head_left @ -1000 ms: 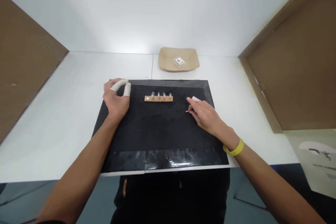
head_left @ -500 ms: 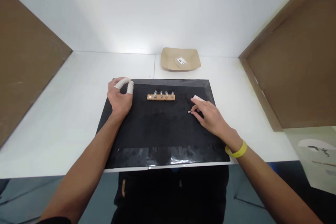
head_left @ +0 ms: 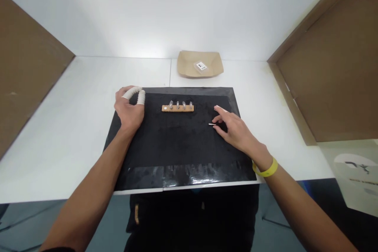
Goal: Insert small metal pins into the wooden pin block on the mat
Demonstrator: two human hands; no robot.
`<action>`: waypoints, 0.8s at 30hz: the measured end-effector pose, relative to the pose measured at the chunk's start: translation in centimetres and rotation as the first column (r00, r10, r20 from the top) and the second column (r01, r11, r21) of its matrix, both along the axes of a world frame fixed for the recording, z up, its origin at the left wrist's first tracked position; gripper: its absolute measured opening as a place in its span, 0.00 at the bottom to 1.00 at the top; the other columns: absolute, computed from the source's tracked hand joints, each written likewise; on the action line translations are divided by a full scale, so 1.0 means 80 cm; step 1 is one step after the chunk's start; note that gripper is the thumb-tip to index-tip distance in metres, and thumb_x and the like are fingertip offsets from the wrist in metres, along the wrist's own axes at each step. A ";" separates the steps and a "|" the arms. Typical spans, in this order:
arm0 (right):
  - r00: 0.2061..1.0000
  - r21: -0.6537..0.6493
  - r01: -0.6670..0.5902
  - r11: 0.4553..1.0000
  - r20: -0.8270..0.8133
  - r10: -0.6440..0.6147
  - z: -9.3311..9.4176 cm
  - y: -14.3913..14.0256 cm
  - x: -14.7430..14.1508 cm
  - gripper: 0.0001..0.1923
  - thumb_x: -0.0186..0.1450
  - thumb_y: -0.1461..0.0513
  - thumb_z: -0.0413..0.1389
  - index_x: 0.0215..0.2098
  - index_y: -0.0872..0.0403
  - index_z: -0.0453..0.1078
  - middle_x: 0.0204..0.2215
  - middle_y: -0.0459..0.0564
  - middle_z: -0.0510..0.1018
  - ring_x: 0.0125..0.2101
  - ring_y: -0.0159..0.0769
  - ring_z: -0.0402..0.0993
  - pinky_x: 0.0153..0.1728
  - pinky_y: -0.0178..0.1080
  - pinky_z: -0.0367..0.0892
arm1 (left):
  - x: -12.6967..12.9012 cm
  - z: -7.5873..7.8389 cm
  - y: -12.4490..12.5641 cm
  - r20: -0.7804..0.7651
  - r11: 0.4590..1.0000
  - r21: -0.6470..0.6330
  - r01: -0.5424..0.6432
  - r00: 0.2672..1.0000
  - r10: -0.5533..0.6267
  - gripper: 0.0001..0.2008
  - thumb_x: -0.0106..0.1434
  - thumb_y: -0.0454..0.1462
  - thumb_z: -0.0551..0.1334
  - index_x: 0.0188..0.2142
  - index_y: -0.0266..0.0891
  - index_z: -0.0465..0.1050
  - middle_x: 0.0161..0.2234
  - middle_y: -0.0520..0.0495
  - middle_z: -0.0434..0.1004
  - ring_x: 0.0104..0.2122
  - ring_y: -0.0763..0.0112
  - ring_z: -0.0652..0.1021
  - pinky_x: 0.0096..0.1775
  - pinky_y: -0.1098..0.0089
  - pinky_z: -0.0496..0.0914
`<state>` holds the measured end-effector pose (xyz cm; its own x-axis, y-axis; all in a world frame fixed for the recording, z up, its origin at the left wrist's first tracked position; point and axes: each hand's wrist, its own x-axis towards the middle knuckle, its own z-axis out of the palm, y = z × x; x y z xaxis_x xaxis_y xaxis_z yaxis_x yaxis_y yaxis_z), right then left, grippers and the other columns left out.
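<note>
At the left part of the black mat, my left hand (head_left: 130, 107) wears white covers on its thumb and index finger. Those two tips come together, and whatever may be between them is hidden. My right hand (head_left: 233, 126) is over the right part of the mat, fingers apart. A small, thin silver metal piece (head_left: 212, 124) lies by its thumb and index tips. Something white shows at the tip of an outstretched finger. Between the hands lies a tan strip (head_left: 186, 109) bearing several small clear upright pieces and a white dot at its left end.
Behind the black mat (head_left: 177, 145), a tan paper tray (head_left: 183, 67) holds a small clear packet (head_left: 201, 66) with a printed label. The white table (head_left: 88, 86) meets a white back wall. Brown panels (head_left: 26, 63) stand at both sides.
My right thumb and index finger have parted from the small metal piece, which now shows more of its length. My left hand keeps its pose. The view has shifted slightly.
</note>
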<state>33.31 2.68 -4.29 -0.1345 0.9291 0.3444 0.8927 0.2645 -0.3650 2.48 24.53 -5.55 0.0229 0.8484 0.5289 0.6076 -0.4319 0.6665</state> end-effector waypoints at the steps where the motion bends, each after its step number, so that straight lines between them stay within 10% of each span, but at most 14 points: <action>1: 1.000 -0.001 0.004 1.000 -0.001 -0.004 0.000 0.000 0.000 0.36 0.73 0.66 0.53 0.76 0.50 0.46 0.45 0.53 0.82 0.46 0.47 0.81 0.49 0.52 0.77 | 0.000 0.000 0.000 0.000 1.000 0.000 0.000 1.000 0.000 0.07 0.69 0.41 0.64 0.42 0.43 0.80 0.47 0.44 0.80 0.52 0.57 0.77 0.58 0.55 0.73; 24: 0.995 0.028 0.104 0.994 0.009 -0.104 0.013 -0.001 0.035 0.32 0.73 0.62 0.56 0.72 0.51 0.55 0.49 0.56 0.82 0.48 0.49 0.79 0.52 0.54 0.75 | 0.000 0.000 0.000 0.027 0.999 -0.010 0.032 0.999 -0.032 0.08 0.69 0.42 0.63 0.42 0.42 0.79 0.47 0.43 0.79 0.53 0.56 0.77 0.59 0.53 0.72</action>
